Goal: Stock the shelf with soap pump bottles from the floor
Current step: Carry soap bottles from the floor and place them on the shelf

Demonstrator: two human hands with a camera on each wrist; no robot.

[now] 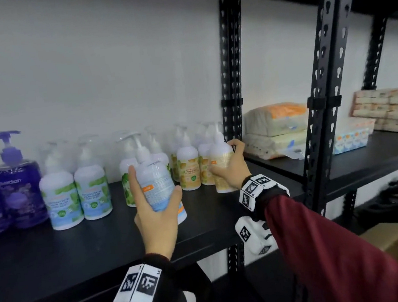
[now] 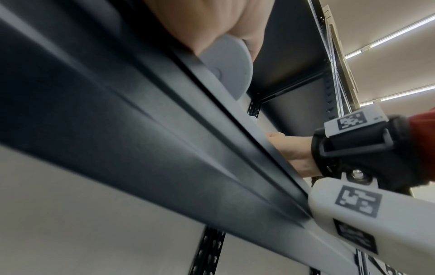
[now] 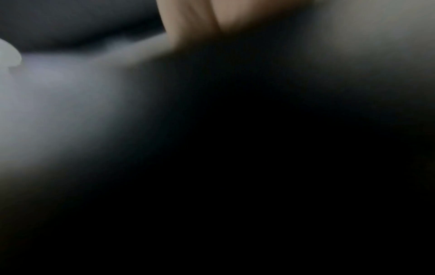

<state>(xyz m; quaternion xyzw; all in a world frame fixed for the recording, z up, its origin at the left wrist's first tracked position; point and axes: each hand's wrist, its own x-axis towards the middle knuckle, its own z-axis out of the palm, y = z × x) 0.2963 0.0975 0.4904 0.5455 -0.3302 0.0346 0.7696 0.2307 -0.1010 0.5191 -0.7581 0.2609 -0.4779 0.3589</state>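
The left hand (image 1: 157, 214) is gripping a white pump bottle (image 1: 155, 179) from behind, its fingers (image 1: 134, 182) curling round one side and the thumb pressing the other, and is holding it tilted above the black shelf (image 1: 56, 266). The right hand (image 1: 233, 169) is wrapping its fingers round a yellow-labelled pump bottle (image 1: 220, 160), which is standing near the shelf's right post. Just beyond the left fingers, green-labelled bottles (image 1: 77, 192) are standing in pairs; beside the right fingers, orange-labelled bottles (image 1: 189, 168) are standing in rows. Purple bottles (image 1: 18, 189) are sitting far left. The right wrist view is showing only dark blur.
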